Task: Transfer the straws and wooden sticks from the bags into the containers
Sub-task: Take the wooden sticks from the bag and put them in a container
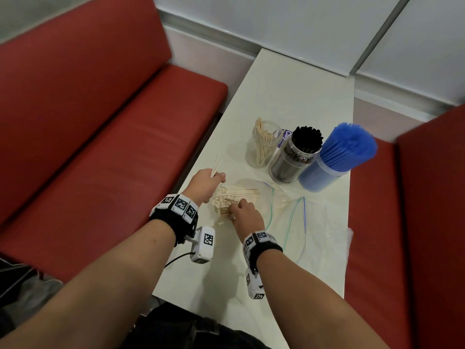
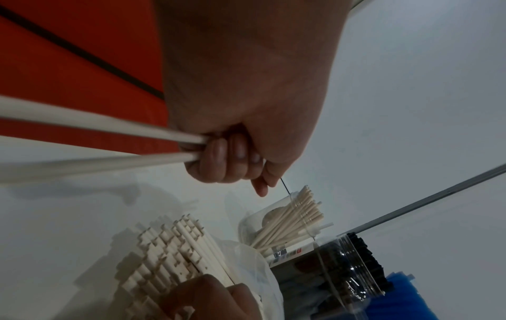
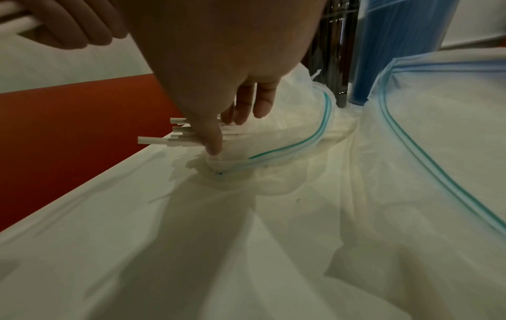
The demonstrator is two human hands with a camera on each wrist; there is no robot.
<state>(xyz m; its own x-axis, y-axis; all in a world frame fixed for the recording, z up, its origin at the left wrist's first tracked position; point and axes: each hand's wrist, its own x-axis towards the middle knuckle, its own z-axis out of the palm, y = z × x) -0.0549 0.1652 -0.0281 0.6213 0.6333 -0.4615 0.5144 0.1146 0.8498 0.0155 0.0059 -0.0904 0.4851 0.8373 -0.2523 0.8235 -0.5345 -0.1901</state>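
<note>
A pile of pale wooden sticks lies on the white table, half out of a clear zip bag. My left hand hovers just left of the pile and grips two sticks that point up and away; the left wrist view shows its fingers curled round those two sticks. My right hand rests on the near end of the pile. In the right wrist view its thumb and fingers pinch a small bunch of stick ends.
Behind the pile stand a clear jar partly filled with wooden sticks, a jar of black straws and a container of blue straws. More clear zip bags lie crumpled to the right. Red bench seats flank the table.
</note>
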